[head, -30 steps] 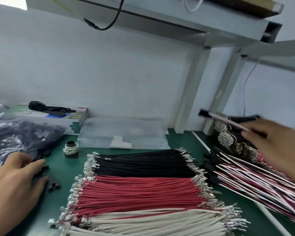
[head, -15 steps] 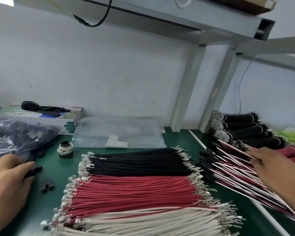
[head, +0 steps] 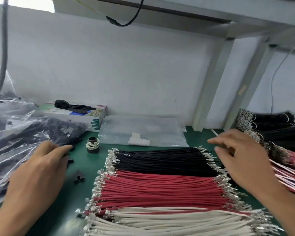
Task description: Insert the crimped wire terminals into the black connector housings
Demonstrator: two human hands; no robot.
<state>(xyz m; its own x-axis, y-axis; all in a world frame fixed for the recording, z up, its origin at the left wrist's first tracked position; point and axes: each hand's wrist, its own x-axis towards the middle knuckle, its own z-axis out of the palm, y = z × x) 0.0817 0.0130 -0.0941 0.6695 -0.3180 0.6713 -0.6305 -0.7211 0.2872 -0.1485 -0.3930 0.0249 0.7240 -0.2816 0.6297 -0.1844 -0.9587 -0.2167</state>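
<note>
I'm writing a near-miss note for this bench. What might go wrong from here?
1. The right hand hovers blurred over the black wires' bare terminals; it could snag or bend them.
2. Loose black housings lie by the left hand, close to the red wires; a sweep could scatter them.
3. The finished harnesses lie under the right wrist and could get dragged.

The right hand has let go of the finished wire assembly it held raised a second ago and has left the striped pile; it now hovers, fingers spread and blurred, over the black wires' right ends. The left hand has edged forward, its fingertips seemingly at a black housing beside the bag.
</note>
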